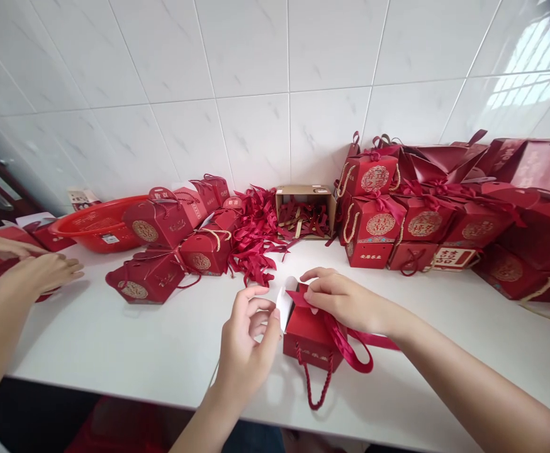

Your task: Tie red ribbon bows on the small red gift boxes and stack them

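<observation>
A small red gift box [309,330] with a red rope handle stands on the white table [138,352] right in front of me. My left hand [249,340] pinches the white inside of the box's left top flap. My right hand [345,299] lies over the top, its fingers closed on a red flap beside a red ribbon [348,349], which loops down the box's right side.
Another person's hands [29,274] work on a red box at the far left. Finished red boxes [381,223] are stacked at the back right, more lie at the back left [150,280] by a red basin [93,223]. A cardboard box [304,211] holds ribbons.
</observation>
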